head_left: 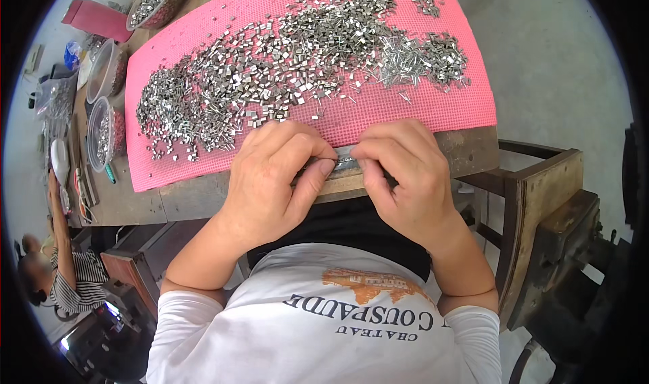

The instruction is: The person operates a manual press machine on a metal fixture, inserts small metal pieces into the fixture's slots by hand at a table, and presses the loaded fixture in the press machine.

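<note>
Head view: both my hands meet just right of centre at the near edge of the counter (196, 200). Between them, right on that edge, lies a small shiny grey piece (345, 155); its full shape is hidden by my fingers, and I cannot tell what it is. At its nine o'clock, my left hand (270, 171) has thumb and forefinger pinched together on it, the other fingers curled. At its three o'clock, my right hand (411, 169) pinches it too, with hardly any gap at the tips.

Toward twelve, little metal pieces (257, 80) spread over the pink mat (466, 110), with a heap of thin pins (402, 63) at one o'clock. Clear tubs (100, 73) stand near ten o'clock, and a co-worker in a striped top (84, 272) is at eight.

I judge the step in hand to be fine two-handed fingertip work on the grey piece. The next move seems to call for light, even pressure from both pinches, wrists steady.
</note>
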Demonstrator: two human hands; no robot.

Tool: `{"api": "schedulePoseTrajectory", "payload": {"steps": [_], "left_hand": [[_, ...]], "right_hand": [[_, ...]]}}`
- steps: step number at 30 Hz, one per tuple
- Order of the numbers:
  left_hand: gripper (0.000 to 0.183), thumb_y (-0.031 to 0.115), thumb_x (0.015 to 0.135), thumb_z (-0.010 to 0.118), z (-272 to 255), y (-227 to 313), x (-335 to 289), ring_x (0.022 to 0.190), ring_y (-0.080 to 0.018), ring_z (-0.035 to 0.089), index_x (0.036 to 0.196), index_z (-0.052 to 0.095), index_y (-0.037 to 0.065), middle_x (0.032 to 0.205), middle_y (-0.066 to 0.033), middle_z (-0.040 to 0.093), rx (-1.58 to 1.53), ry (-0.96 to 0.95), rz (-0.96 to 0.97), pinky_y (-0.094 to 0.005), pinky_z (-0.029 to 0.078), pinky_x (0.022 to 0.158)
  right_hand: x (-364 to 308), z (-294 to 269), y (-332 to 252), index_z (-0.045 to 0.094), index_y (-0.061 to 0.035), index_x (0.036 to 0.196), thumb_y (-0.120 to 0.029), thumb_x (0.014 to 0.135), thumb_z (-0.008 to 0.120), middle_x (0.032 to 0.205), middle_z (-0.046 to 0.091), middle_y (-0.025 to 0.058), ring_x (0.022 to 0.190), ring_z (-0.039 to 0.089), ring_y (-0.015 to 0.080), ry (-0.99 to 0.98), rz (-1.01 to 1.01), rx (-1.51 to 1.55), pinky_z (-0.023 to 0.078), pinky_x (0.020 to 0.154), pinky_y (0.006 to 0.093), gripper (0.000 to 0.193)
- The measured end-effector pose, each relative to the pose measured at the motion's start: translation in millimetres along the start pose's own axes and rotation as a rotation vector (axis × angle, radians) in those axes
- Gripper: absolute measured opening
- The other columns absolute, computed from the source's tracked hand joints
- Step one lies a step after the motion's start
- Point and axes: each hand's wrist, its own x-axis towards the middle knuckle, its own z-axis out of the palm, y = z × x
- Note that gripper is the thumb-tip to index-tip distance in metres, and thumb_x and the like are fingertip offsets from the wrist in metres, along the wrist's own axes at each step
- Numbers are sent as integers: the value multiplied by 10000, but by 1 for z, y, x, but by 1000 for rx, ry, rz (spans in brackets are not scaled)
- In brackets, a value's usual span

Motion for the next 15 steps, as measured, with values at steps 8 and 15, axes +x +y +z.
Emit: {"api": "schedulePoseTrajectory", "payload": {"steps": [8,15], "left_hand": [[118,63,829,759,7,-3,-1,822,-273,636,920,686,81,920,-47,685,26,67,29,-391,463,749],[149,62,800,767,6,7,-1,805,-250,632,913,678,96,920,-34,682,222,76,109,-386,455,721]], "right_hand": [[-1,-5,5,749,-33,1015,35,746,720,983,720,74,890,662,283,-18,-40,20,517,817,399,279],[-2,-4,8,744,-30,1029,41,764,719,989,718,78,902,665,287,-3,-27,40,517,820,402,276]]}}
